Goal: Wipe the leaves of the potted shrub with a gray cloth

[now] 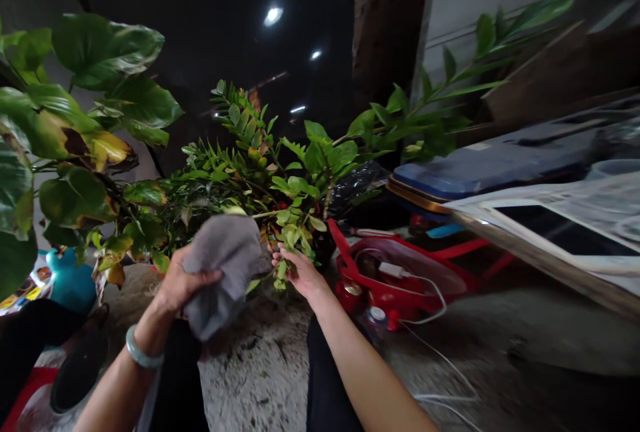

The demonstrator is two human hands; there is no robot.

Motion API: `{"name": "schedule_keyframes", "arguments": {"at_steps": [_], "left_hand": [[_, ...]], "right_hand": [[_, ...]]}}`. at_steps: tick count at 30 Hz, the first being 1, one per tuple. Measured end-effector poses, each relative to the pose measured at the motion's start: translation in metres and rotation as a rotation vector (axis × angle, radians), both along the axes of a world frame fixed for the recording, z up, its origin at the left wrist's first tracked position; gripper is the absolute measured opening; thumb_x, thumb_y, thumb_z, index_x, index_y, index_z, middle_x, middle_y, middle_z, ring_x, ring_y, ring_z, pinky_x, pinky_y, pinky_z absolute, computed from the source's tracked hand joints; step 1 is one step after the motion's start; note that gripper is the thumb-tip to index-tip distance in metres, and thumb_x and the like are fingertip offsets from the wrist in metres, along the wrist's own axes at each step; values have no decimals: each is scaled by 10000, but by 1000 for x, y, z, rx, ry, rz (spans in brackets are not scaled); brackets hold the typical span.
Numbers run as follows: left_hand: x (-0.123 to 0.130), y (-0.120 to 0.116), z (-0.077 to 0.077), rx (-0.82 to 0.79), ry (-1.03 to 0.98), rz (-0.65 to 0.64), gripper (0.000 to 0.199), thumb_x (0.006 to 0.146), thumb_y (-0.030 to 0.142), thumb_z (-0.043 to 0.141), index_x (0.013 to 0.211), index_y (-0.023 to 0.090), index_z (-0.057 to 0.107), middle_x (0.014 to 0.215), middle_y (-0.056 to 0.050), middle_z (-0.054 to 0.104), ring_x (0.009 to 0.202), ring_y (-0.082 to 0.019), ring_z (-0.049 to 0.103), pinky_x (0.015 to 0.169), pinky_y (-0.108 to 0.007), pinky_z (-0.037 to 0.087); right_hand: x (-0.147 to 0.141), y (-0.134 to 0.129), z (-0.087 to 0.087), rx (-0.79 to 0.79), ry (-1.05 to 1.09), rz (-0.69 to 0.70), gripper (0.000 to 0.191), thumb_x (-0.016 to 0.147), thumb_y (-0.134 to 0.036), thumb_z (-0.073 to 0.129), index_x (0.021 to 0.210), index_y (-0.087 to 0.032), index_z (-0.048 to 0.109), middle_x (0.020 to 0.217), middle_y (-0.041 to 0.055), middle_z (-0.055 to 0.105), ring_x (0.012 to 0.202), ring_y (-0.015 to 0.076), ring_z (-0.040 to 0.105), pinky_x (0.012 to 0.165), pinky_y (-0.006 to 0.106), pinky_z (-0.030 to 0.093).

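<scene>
A grey cloth [223, 272] hangs bunched in my left hand [177, 285], thumb pressed over its front. A pale bangle circles that wrist. To the right, my right hand [300, 272] has its fingers curled around a leafy green stem [290, 245] low on the plant. Behind both hands spreads the bushy potted plant [245, 172], with many small green leaves and some yellowed ones. Its pot is hidden by foliage and my hands.
Large leaves, some browned, crowd the left [75, 132]. At right stand a red bag [400, 265] holding a white charger and cable, a small bottle [376, 319] and a cluttered table [540, 259]. Dark legs flank the dirty floor [255, 379].
</scene>
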State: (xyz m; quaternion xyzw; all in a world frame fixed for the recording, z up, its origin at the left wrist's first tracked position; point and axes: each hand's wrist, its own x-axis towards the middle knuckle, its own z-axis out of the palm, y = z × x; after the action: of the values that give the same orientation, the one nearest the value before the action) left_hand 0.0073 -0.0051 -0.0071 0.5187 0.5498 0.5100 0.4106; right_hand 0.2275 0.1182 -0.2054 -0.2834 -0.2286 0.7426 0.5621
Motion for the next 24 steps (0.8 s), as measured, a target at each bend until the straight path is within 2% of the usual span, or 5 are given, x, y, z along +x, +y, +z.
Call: {"name": "schedule_keyframes", "arguments": {"at_steps": [4, 8, 11, 19, 24], "left_hand": [[-8, 37, -6, 170, -96, 298, 394, 465, 280, 888, 817, 164, 756, 758, -23, 733, 692, -213, 649, 700, -325, 538], [-8, 22, -46, -69, 189, -53, 273, 483, 109, 807, 749, 170, 798, 676, -12, 708, 651, -215, 619, 643, -312, 519], [-10, -6, -49, -174, 300, -339, 226, 568, 119, 781, 784, 176, 818, 729, -24, 724, 687, -236, 632, 648, -322, 519], [-2, 55, -17, 104, -49, 192, 423, 506, 273, 860, 891, 137, 750, 771, -29, 735, 692, -210, 649, 680, -311, 540], [2, 47, -54, -125, 217, -90, 310, 521, 132, 776, 831, 145, 791, 720, -15, 722, 669, -196, 613, 645, -281, 505]], "right_hand": [[-2, -2, -1, -19, 10, -12, 318, 662, -271, 870, 932, -229, 708, 712, -12, 749, 585, 151, 705, 436, 201, 511], [-1, -1, -2, -39, -9, -29, 333, 660, -264, 870, 953, -220, 718, 722, -2, 755, 595, 150, 711, 463, 199, 524], [1, 1, -2, -35, -23, -28, 314, 661, -253, 870, 933, -206, 721, 707, 2, 754, 578, 137, 701, 505, 203, 550], [-2, -2, 3, -67, -31, -30, 310, 659, -249, 862, 917, -213, 695, 668, -9, 734, 550, 158, 700, 402, 196, 484], [0, -1, 4, -56, -79, -18, 296, 677, -267, 855, 922, -205, 700, 683, -2, 742, 557, 158, 706, 411, 196, 479]]}}
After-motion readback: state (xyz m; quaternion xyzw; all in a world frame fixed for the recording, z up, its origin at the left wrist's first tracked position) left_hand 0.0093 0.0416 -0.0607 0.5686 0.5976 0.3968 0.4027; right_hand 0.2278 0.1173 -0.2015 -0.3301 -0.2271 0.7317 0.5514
